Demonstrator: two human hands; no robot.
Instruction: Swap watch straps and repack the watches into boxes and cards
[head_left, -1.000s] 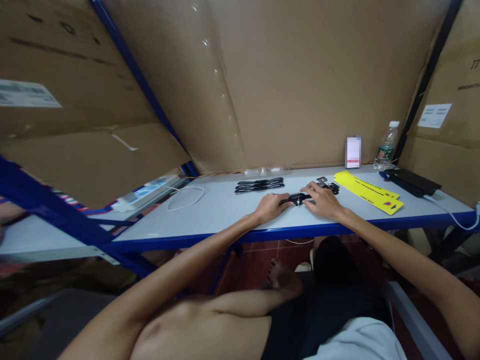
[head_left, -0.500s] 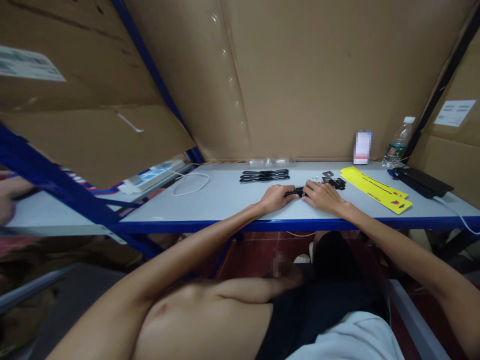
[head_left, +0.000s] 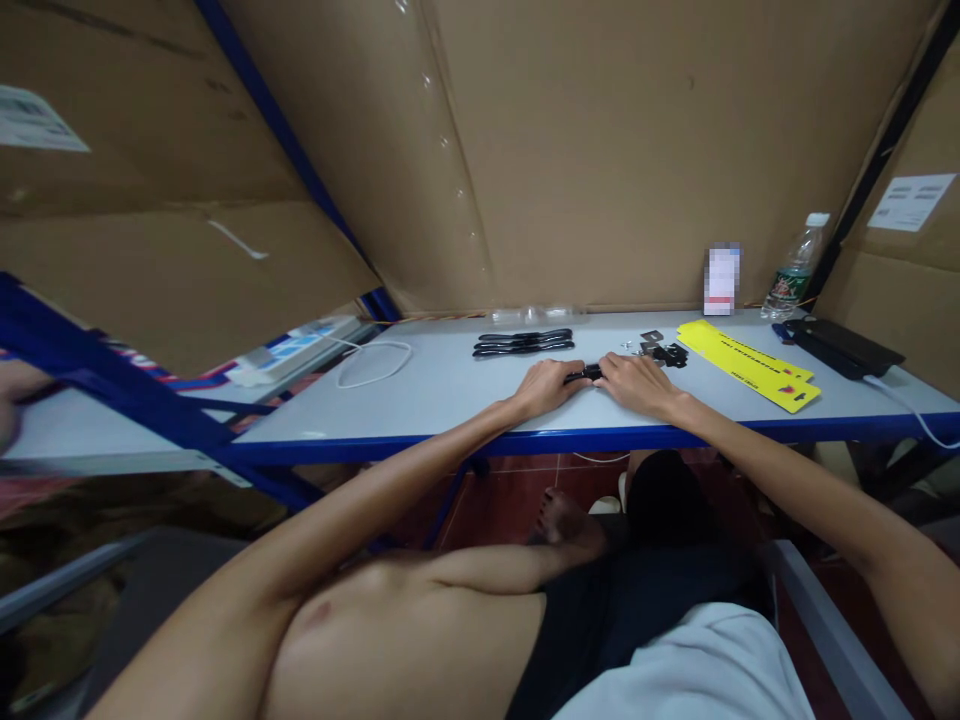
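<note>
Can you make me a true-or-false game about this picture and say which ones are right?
1. The left hand and the right hand are both on one small black piece. True.

2. The yellow cards lie to the left of both hands. False: they lie to the right.

3. The bottle has a white cap. True.

4. The bottle is lying on its side. False: it stands upright.

5. The row of black strips lies farther from the person than the hands do. True.

6. The tabletop is bright red. False: it is pale grey with a blue edge.
</note>
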